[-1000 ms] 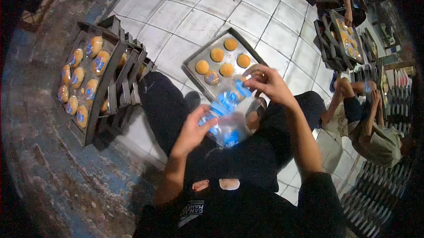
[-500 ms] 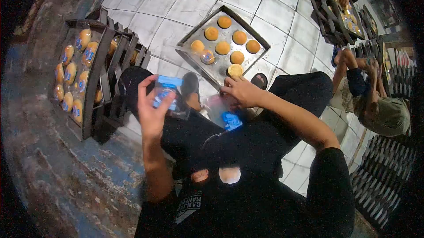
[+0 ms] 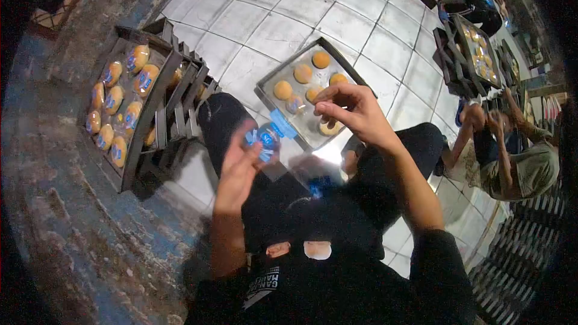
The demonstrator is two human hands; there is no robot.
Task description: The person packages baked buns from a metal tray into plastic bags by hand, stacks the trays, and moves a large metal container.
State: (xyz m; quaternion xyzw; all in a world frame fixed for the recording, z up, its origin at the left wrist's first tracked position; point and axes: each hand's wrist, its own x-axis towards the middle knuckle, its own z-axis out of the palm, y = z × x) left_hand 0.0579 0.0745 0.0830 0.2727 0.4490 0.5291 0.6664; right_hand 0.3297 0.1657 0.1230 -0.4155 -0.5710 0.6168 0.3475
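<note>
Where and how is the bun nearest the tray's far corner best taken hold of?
By two opposite sides, coming from above. The bun looks round and domed, so its edges should give opposed holds; a gap shows between it and the neighbouring bun, while the tray's raised rim behind it would probably hinder a low approach from there.

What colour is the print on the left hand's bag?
Blue, on the plastic bag, in the head view.

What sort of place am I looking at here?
Probably a small bakery's packing area: round buns on a metal tray, individually wrapped buns on a stacked tray at the left, and a blue-printed wrapper in the left hand.
</note>
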